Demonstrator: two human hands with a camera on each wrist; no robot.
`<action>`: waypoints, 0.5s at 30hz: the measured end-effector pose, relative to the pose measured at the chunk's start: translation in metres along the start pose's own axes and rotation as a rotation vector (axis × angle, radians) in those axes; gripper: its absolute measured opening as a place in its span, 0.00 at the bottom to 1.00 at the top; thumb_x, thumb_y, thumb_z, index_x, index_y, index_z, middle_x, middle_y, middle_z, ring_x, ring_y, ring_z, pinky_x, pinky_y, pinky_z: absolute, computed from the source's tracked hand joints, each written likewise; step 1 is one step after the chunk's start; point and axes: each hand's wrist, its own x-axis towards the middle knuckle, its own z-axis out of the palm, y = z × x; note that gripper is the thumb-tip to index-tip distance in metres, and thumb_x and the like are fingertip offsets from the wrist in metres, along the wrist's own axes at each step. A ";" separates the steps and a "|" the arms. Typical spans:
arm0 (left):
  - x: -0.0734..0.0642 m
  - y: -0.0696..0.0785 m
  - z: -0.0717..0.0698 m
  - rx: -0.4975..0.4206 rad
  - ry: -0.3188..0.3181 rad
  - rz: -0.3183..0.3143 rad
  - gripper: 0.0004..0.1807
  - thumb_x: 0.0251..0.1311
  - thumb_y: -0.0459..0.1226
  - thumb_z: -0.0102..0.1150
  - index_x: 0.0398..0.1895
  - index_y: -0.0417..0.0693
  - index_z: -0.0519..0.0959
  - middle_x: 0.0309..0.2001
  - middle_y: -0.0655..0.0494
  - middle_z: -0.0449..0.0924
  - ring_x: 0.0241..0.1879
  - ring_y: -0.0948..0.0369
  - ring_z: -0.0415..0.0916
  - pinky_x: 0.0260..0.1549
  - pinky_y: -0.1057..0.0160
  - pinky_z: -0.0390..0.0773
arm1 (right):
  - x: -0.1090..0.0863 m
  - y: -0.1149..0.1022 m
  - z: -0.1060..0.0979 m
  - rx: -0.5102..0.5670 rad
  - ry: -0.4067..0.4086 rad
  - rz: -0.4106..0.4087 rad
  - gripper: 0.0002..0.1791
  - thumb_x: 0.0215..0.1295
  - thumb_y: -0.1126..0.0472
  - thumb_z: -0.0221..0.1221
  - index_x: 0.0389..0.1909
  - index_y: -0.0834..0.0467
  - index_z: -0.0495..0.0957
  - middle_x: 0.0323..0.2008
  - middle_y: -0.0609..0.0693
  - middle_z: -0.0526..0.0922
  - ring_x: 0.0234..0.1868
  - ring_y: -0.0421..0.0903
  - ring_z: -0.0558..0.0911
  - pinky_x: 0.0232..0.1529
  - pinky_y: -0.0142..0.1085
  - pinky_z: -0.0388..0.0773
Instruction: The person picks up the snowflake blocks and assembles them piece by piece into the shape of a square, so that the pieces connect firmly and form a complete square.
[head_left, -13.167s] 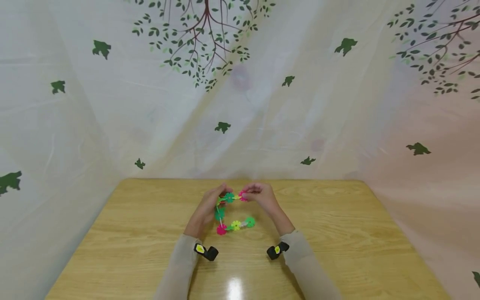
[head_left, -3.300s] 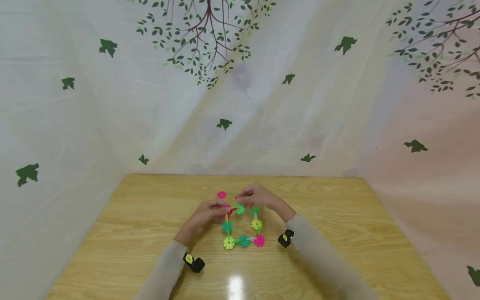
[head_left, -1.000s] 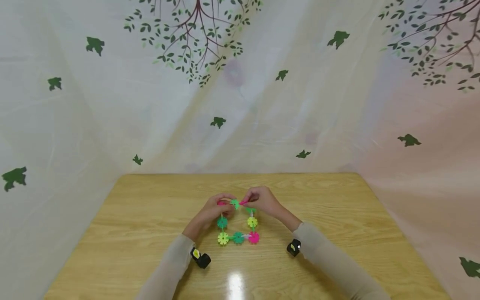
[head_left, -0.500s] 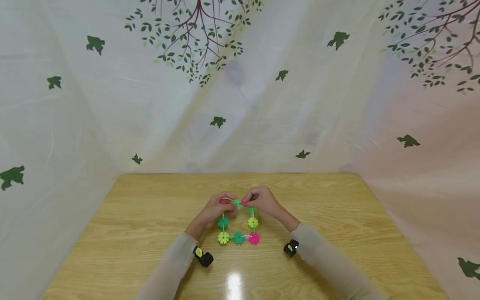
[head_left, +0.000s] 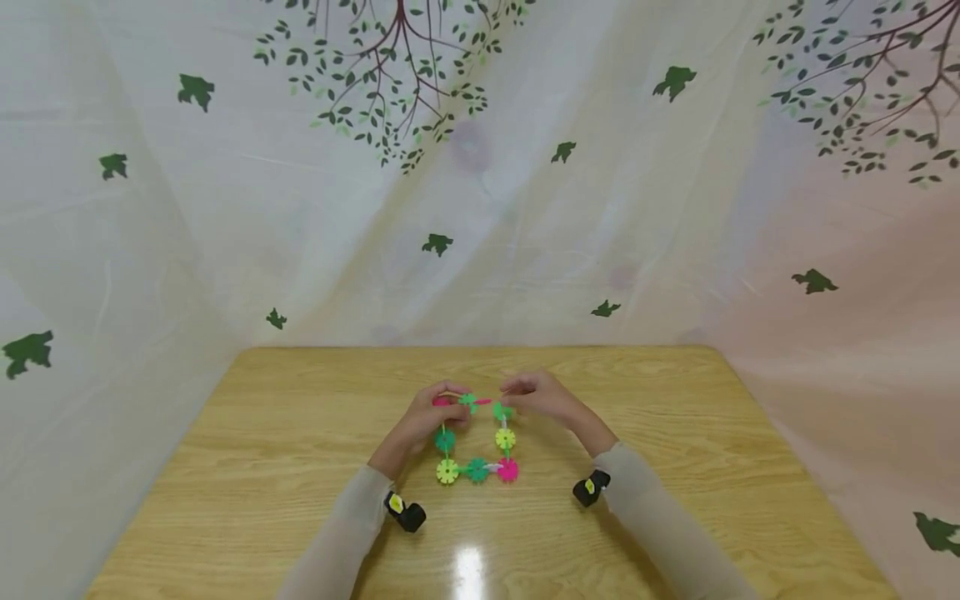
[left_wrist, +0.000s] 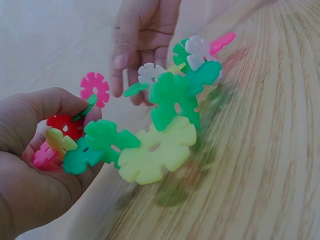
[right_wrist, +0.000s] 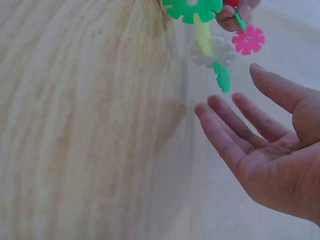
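A chain of notched plastic snowflake discs, pink, green, yellow and white, forms a near-square with a gap at its far side. My left hand [head_left: 427, 414] grips its far left corner, thumb and finger pinching a green disc [left_wrist: 88, 108] beside a red disc [left_wrist: 65, 128]. From that green disc a pink disc [left_wrist: 94, 89] sticks out into the gap. Across the gap, the chain's other end is a green disc [right_wrist: 223, 79] joined to a white disc [right_wrist: 214, 52]. My right hand [right_wrist: 270, 135] is just beside that end, fingers and thumb spread, holding nothing.
Beneath the hands is a wooden table [head_left: 660, 467], its far edge meeting a pale cloth backdrop [head_left: 352, 250] printed with branches and leaves. A yellow disc [head_left: 447, 472] and a pink corner disc [head_left: 507, 470] mark the chain's near side.
The pink disc, loose on the table a few seconds ago, is now fitted to the green disc by my left hand. My right hand has let go of it and moved right.
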 end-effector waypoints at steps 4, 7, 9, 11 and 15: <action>0.000 -0.003 -0.002 -0.016 0.019 -0.022 0.21 0.60 0.23 0.62 0.57 0.25 0.75 0.37 0.52 0.85 0.32 0.62 0.84 0.37 0.67 0.85 | -0.002 0.009 0.001 0.120 -0.045 0.116 0.22 0.72 0.64 0.62 0.61 0.72 0.76 0.50 0.64 0.86 0.44 0.47 0.88 0.48 0.45 0.87; 0.000 -0.004 -0.003 -0.022 0.034 -0.044 0.21 0.59 0.23 0.63 0.57 0.27 0.76 0.37 0.55 0.83 0.31 0.63 0.84 0.36 0.67 0.85 | -0.003 0.012 0.005 0.171 -0.039 0.145 0.20 0.71 0.66 0.61 0.60 0.73 0.76 0.44 0.60 0.88 0.39 0.44 0.89 0.44 0.41 0.88; 0.001 -0.003 -0.002 -0.021 0.037 -0.044 0.21 0.59 0.23 0.64 0.57 0.27 0.76 0.37 0.56 0.83 0.31 0.63 0.83 0.36 0.67 0.85 | -0.003 0.011 0.007 0.193 -0.013 0.139 0.19 0.70 0.68 0.61 0.58 0.74 0.76 0.41 0.58 0.88 0.36 0.42 0.88 0.42 0.39 0.88; 0.001 -0.003 -0.002 -0.016 0.037 -0.041 0.22 0.58 0.24 0.64 0.57 0.27 0.76 0.36 0.57 0.82 0.31 0.64 0.83 0.36 0.67 0.85 | -0.003 0.009 0.009 0.211 0.026 0.134 0.18 0.69 0.70 0.61 0.56 0.74 0.77 0.38 0.56 0.87 0.34 0.41 0.87 0.40 0.37 0.88; 0.002 -0.001 -0.003 -0.012 0.032 -0.036 0.22 0.58 0.23 0.63 0.58 0.26 0.76 0.34 0.58 0.82 0.30 0.65 0.82 0.36 0.67 0.84 | -0.002 0.006 0.011 0.237 0.083 0.116 0.17 0.69 0.69 0.61 0.56 0.74 0.78 0.36 0.53 0.86 0.32 0.40 0.85 0.40 0.35 0.87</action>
